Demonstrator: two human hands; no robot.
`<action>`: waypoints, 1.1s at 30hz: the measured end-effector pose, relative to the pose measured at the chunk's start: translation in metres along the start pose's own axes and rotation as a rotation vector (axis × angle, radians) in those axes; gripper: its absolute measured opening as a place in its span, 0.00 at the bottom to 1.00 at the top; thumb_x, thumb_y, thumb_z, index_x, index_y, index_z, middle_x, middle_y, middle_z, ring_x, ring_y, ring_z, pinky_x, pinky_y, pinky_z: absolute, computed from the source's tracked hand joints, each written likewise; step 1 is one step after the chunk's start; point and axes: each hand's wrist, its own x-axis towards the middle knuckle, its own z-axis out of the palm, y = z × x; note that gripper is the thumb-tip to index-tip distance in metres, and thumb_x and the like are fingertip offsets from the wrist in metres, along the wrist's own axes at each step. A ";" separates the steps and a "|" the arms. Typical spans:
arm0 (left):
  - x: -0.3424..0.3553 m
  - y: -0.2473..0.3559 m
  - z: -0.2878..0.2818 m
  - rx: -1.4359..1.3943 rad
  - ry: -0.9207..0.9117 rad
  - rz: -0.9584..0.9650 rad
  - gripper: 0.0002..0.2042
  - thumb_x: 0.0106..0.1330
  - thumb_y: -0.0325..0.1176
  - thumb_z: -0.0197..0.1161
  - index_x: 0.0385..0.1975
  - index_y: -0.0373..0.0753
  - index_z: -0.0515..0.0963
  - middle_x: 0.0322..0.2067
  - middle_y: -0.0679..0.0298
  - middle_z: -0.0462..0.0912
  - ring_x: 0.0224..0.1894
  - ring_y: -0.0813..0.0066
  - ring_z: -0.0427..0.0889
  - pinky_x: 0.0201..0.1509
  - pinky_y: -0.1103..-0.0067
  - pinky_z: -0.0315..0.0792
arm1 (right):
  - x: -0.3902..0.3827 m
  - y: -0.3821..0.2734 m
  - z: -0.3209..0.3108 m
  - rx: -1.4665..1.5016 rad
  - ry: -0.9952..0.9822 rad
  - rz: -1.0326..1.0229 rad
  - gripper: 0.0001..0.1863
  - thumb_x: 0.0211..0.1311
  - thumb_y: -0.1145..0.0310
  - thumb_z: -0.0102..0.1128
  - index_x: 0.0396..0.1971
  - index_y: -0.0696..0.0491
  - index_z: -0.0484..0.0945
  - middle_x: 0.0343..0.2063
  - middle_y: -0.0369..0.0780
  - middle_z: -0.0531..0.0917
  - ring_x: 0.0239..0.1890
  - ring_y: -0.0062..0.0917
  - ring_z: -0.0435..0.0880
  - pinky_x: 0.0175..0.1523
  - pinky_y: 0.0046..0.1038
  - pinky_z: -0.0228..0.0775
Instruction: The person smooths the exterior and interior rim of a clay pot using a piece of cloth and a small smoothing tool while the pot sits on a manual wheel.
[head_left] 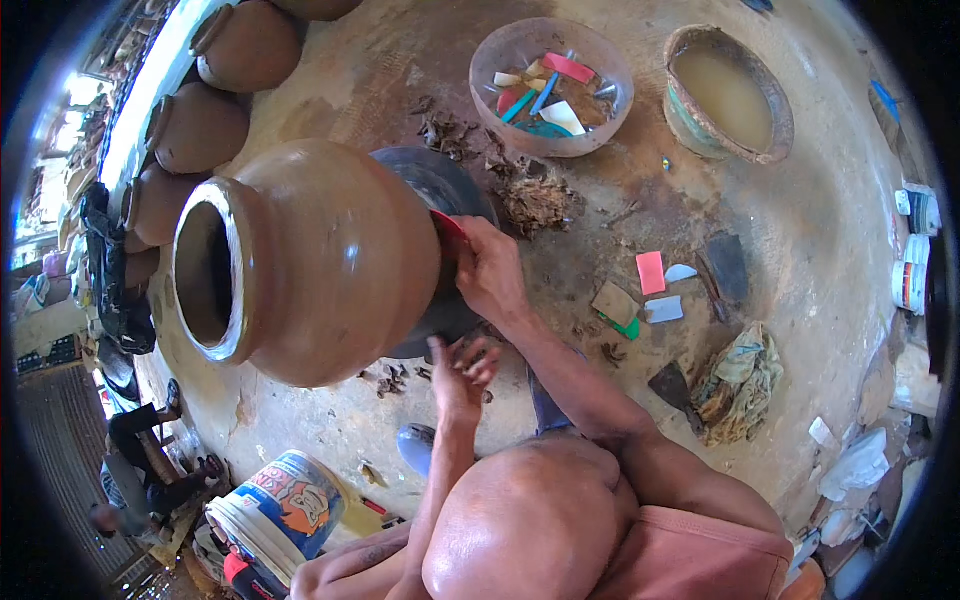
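Note:
A large brown clay pot (pixel 340 260) lies tilted toward the left, its wide rimmed mouth facing left, with a dark round base (pixel 455 180) behind it. My right hand (pixel 485 270) grips a red flat scraper (pixel 447 225) against the pot's right side, partly hidden by the pot. Below it, my left hand (pixel 460 375) is held near the pot's lower right edge, fingers apart and holding nothing that I can see.
Several brown pots (pixel 200 130) line the upper left. A tub of scrapers (pixel 550 95) and a bucket of murky water (pixel 720 95) stand beyond. Scrapers (pixel 650 275) and a rag (pixel 735 380) lie rightward. Another person (pixel 135 470) sits lower left, near a white bucket (pixel 280 510).

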 end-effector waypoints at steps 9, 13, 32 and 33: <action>0.040 0.065 -0.009 -0.003 0.367 0.664 0.36 0.79 0.57 0.51 0.72 0.30 0.65 0.58 0.46 0.83 0.57 0.55 0.85 0.59 0.62 0.79 | 0.006 -0.020 0.008 0.074 0.024 -0.014 0.20 0.62 0.87 0.55 0.52 0.55 0.85 0.40 0.50 0.85 0.44 0.48 0.86 0.48 0.41 0.78; 0.002 -0.004 0.000 0.062 -0.010 0.076 0.46 0.69 0.77 0.53 0.65 0.35 0.69 0.55 0.47 0.83 0.43 0.54 0.89 0.40 0.67 0.83 | 0.009 -0.016 -0.003 0.044 0.033 -0.044 0.20 0.62 0.87 0.54 0.52 0.56 0.84 0.40 0.51 0.85 0.43 0.48 0.86 0.49 0.41 0.78; 0.018 0.099 -0.051 0.090 -0.036 0.689 0.34 0.77 0.61 0.54 0.72 0.41 0.70 0.62 0.54 0.80 0.62 0.55 0.82 0.59 0.58 0.82 | 0.013 -0.041 -0.010 0.027 0.036 -0.039 0.19 0.60 0.87 0.57 0.49 0.56 0.83 0.37 0.49 0.80 0.40 0.49 0.82 0.44 0.43 0.75; 0.018 0.108 -0.060 0.233 0.051 0.808 0.32 0.79 0.58 0.52 0.72 0.39 0.70 0.65 0.54 0.78 0.65 0.55 0.79 0.64 0.57 0.79 | 0.012 -0.041 -0.010 0.019 0.043 -0.060 0.18 0.62 0.87 0.57 0.49 0.57 0.84 0.36 0.48 0.79 0.38 0.47 0.82 0.43 0.40 0.75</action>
